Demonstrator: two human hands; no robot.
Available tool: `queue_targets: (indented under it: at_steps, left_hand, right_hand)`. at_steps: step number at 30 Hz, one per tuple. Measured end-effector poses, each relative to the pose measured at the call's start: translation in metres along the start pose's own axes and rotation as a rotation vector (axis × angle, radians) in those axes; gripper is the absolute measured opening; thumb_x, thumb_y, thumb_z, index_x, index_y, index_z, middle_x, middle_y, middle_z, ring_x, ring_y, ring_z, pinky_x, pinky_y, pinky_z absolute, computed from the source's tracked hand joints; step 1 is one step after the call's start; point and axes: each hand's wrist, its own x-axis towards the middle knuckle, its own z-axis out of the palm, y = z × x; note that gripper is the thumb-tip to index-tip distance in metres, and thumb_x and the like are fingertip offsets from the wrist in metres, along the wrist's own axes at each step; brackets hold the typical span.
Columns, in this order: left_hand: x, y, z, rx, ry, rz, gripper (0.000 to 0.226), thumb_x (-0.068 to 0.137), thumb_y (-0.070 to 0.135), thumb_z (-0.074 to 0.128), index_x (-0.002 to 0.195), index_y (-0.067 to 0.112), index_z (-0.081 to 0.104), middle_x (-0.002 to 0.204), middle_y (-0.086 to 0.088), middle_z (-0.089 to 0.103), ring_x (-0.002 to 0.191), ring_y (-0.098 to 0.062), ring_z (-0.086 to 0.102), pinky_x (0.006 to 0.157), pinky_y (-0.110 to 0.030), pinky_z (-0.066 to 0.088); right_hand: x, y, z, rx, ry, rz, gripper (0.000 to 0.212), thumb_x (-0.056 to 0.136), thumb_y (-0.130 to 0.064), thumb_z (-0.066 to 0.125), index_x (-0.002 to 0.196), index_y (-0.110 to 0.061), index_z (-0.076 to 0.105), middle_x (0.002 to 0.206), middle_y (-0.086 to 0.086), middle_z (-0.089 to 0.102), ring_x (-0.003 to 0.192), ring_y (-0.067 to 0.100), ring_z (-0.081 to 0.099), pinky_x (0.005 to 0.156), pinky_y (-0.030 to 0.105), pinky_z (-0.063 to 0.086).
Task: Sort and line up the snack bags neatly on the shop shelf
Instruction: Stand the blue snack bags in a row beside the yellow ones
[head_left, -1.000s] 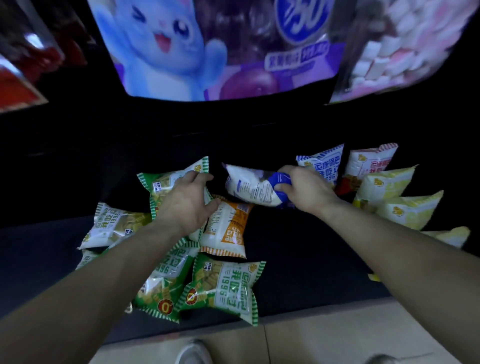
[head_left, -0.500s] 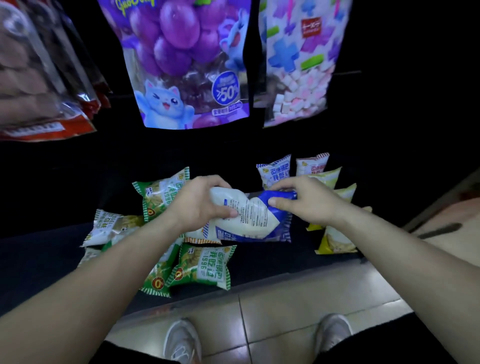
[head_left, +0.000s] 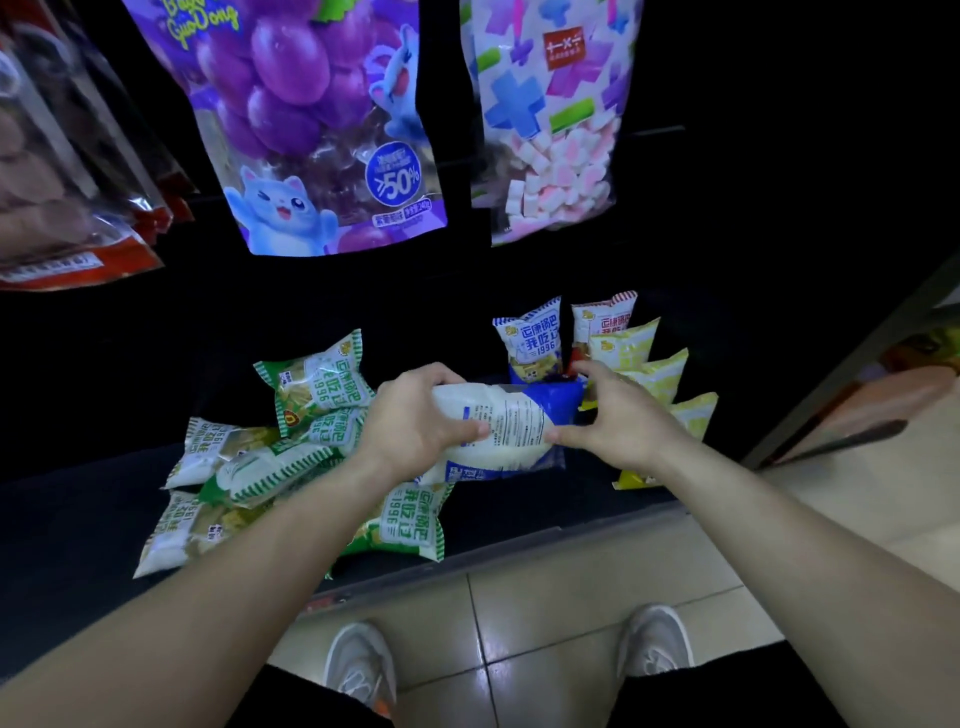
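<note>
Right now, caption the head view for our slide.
Left hand and right hand hold a blue-and-white snack bag near scattered green bags.

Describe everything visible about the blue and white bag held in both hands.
The blue and white bag looks like glossy plastic film, puffed and sealed. It lies on its side, held above the dark shelf. Its white back with small print faces up and its blue end points right. The left hand grips the white end, thumb on the printed face. The right hand pinches the blue end. Whether it touches the bags below cannot be told.
</note>
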Motion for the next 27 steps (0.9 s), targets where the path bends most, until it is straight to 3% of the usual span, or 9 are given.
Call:
queue_targets:
  at_steps: [2, 5, 8, 11, 16, 18, 22, 25, 27]
  left_hand:
    - [0.004, 0.006, 0.010, 0.061, 0.062, 0.001, 0.037, 0.065, 0.045, 0.088, 0.085, 0.036, 0.059, 0.079, 0.011, 0.068, 0.065, -0.008, 0.064, 0.051, -0.032, 0.052]
    - [0.011, 0.013, 0.023, 0.094, 0.122, 0.042, 0.037, 0.067, 0.049, 0.085, 0.092, 0.034, 0.061, 0.083, 0.011, 0.066, 0.071, -0.009, 0.063, 0.058, -0.030, 0.050]
    - [0.015, 0.019, 0.036, 0.044, 0.120, 0.053, 0.041, 0.068, 0.048, 0.085, 0.098, 0.033, 0.062, 0.085, 0.011, 0.066, 0.073, -0.009, 0.063, 0.060, -0.029, 0.050]
    - [0.018, 0.021, 0.051, -0.019, 0.111, 0.099, 0.037, 0.070, 0.044, 0.084, 0.101, 0.035, 0.064, 0.081, 0.013, 0.067, 0.070, -0.005, 0.062, 0.061, -0.027, 0.050]
    - [0.014, 0.022, 0.072, -0.135, -0.028, 0.220, 0.044, 0.072, 0.033, 0.080, 0.112, 0.034, 0.064, 0.100, 0.014, 0.070, 0.087, 0.001, 0.066, 0.079, -0.030, 0.056]
    - [0.010, 0.020, 0.079, -0.133, -0.143, 0.224, 0.053, 0.068, 0.037, 0.081, 0.117, 0.039, 0.059, 0.110, 0.012, 0.069, 0.099, 0.000, 0.064, 0.087, -0.032, 0.055]
    - [0.010, 0.016, 0.078, -0.102, -0.307, 0.235, 0.057, 0.068, 0.043, 0.084, 0.120, 0.036, 0.061, 0.115, 0.017, 0.066, 0.107, 0.006, 0.059, 0.093, -0.029, 0.051]
    - [0.021, 0.014, 0.063, -0.081, -0.155, 0.227, 0.042, 0.073, 0.037, 0.084, 0.110, 0.033, 0.064, 0.107, 0.018, 0.066, 0.100, 0.004, 0.059, 0.089, -0.031, 0.053]
    - [0.031, 0.012, 0.052, -0.003, -0.009, 0.216, 0.052, 0.073, 0.033, 0.084, 0.119, 0.030, 0.060, 0.116, 0.012, 0.061, 0.103, -0.004, 0.057, 0.091, -0.033, 0.051]
  right_hand:
    - [0.007, 0.001, -0.001, -0.074, 0.056, 0.108, 0.082, 0.077, -0.056, 0.077, 0.138, -0.016, 0.041, 0.125, 0.004, 0.059, 0.116, 0.027, 0.057, 0.080, 0.037, 0.048]
    - [0.016, -0.002, 0.000, -0.096, 0.094, 0.125, 0.040, 0.086, -0.053, 0.065, 0.086, -0.015, 0.054, 0.080, 0.000, 0.060, 0.080, 0.026, 0.060, 0.055, 0.033, 0.038]
    - [0.023, -0.003, 0.003, -0.040, 0.060, 0.096, 0.040, 0.092, -0.039, 0.055, 0.064, -0.012, 0.048, 0.065, 0.004, 0.055, 0.069, 0.025, 0.056, 0.052, 0.034, 0.035]
    - [0.028, -0.001, 0.002, 0.164, 0.043, 0.131, 0.038, 0.092, -0.044, 0.051, 0.077, -0.010, 0.059, 0.079, 0.007, 0.066, 0.075, 0.027, 0.068, 0.066, 0.045, 0.058]
    - [0.037, 0.009, -0.002, 0.528, 0.065, 0.188, 0.030, 0.086, -0.054, 0.066, 0.094, -0.026, 0.059, 0.095, 0.001, 0.069, 0.082, 0.023, 0.072, 0.064, 0.042, 0.064]
    - [0.043, 0.018, -0.002, 0.533, 0.093, 0.204, 0.036, 0.079, -0.049, 0.076, 0.100, -0.024, 0.060, 0.096, 0.001, 0.071, 0.083, 0.021, 0.072, 0.063, 0.041, 0.064]
    - [0.052, 0.039, -0.005, 0.417, 0.056, 0.174, 0.047, 0.075, -0.028, 0.086, 0.114, -0.024, 0.060, 0.096, -0.002, 0.072, 0.088, 0.019, 0.071, 0.082, 0.041, 0.059]
    - [0.050, 0.046, -0.009, 0.420, -0.052, 0.095, 0.058, 0.078, -0.020, 0.084, 0.130, -0.025, 0.058, 0.107, -0.003, 0.070, 0.096, 0.016, 0.069, 0.090, 0.040, 0.056]
    - [0.048, 0.047, -0.010, 0.473, -0.150, 0.033, 0.055, 0.082, -0.011, 0.080, 0.128, -0.030, 0.057, 0.113, -0.004, 0.067, 0.107, 0.015, 0.066, 0.094, 0.040, 0.054]
